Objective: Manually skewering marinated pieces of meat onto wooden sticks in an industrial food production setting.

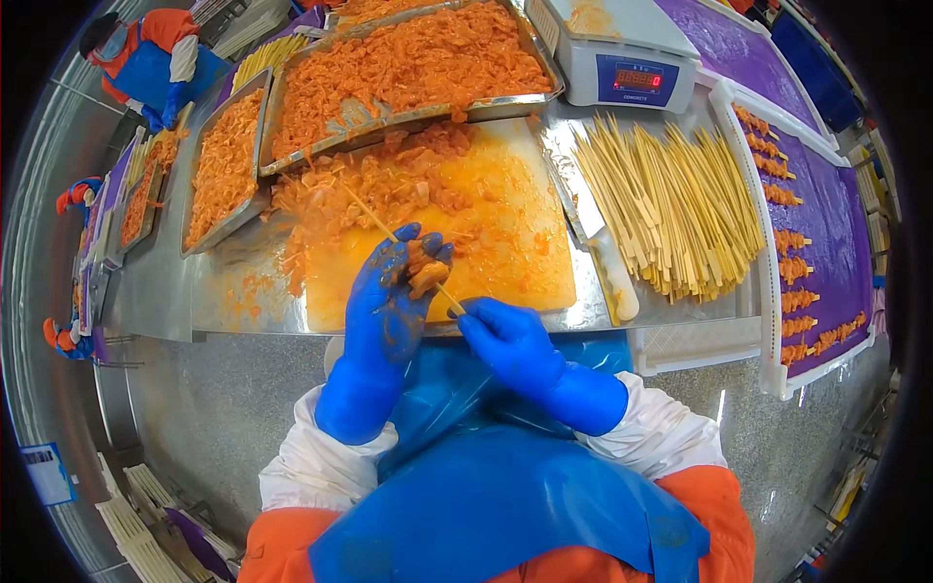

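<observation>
Over the front edge of an orange-stained cutting board, my left hand in a smeared blue glove closes its fingers on a piece of marinated meat. A thin wooden skewer passes through the meat, its far end pointing up and left over the board. My right hand, also gloved in blue, pinches the skewer's near end between thumb and fingers. Loose orange meat pieces lie spread across the back and left of the board, behind my left hand.
Two metal trays of meat, a large one and a smaller one, stand behind. A knife and piled skewers lie right, below a scale. Finished skewers line a white-rimmed purple tray. A co-worker stands far left.
</observation>
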### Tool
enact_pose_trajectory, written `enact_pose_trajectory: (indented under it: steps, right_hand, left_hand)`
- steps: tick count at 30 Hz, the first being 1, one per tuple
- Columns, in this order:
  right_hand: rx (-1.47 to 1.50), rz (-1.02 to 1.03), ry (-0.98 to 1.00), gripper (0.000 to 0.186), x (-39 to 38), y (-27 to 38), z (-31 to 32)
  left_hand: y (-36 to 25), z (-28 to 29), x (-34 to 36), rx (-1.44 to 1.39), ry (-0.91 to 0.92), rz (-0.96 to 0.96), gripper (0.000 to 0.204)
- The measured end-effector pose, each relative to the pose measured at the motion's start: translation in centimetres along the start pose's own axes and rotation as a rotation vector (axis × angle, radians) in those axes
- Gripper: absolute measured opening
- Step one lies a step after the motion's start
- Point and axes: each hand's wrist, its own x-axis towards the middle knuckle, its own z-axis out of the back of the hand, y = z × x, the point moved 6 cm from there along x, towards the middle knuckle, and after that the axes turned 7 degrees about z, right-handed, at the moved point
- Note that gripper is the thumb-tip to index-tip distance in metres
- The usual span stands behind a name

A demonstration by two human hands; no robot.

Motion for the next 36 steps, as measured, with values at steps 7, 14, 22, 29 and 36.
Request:
enact_pose_trajectory:
  steps: [7,14,22,29,36]
  right_hand:
    - [-0.059,0.025,-0.034,0.018,0.4,-0.3,0.3]
    - [-0.115,-0.122,0.091,0.018,-1.3,-1.5,1.9]
    - [-0.101,-0.267,0.151,0.022,-3.2,-4.0,2.1]
    - [-0.083,-0.360,0.177,0.021,-5.0,-4.0,3.5]
    - [0.022,-0.371,0.186,0.019,-5.0,-4.9,2.2]
  left_hand:
    - [0.6,0.2,0.6,0.005,0.056,0.037,0.045]
    - [-6.5,6.1,2.4,0.470,-0.112,-0.330,0.040]
    - [-6.2,4.4,8.0,1.530,-0.038,-0.510,0.023]
    - [-5.1,4.8,6.7,2.033,0.096,-0.513,0.016]
    - [-5.8,6.9,2.8,1.786,-0.181,-0.364,0.021]
